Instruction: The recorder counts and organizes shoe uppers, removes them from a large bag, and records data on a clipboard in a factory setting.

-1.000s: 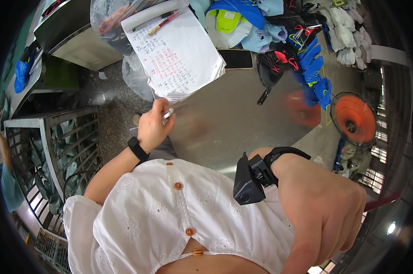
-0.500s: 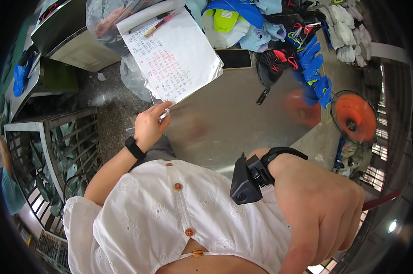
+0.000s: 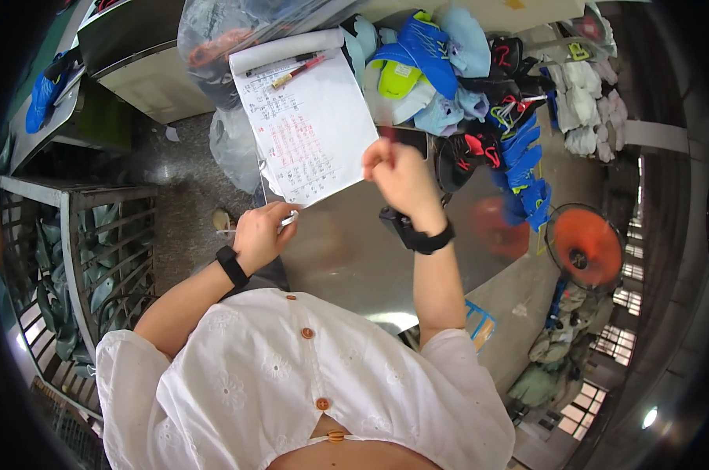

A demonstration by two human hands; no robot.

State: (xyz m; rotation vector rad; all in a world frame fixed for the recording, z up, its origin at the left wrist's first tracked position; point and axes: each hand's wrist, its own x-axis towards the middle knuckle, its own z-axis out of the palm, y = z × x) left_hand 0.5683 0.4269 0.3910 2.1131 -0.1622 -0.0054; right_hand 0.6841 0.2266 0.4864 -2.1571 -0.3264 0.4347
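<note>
A white paper pad [image 3: 311,133] covered in red and blue handwriting lies tilted on a grey metal table [image 3: 354,258], its top pages rolled back. A red pen [image 3: 298,70] and a dark pen rest near its top. My left hand [image 3: 260,233], with a black wristband, sits at the pad's lower corner and is closed around a thin white pen. My right hand [image 3: 397,176], wearing a black watch, is at the pad's right edge with its fingertips bunched on the sheet.
Behind the pad is a heap of blue, black and pale shoe uppers [image 3: 480,86]. Clear plastic bags [image 3: 221,47] stand at the back left. A metal cage cart [image 3: 96,251] is on the left, and an orange fan [image 3: 585,247] on the right.
My right arm has risen from beside my body to the pad's right edge. The left hand has stayed at the lower corner.
</note>
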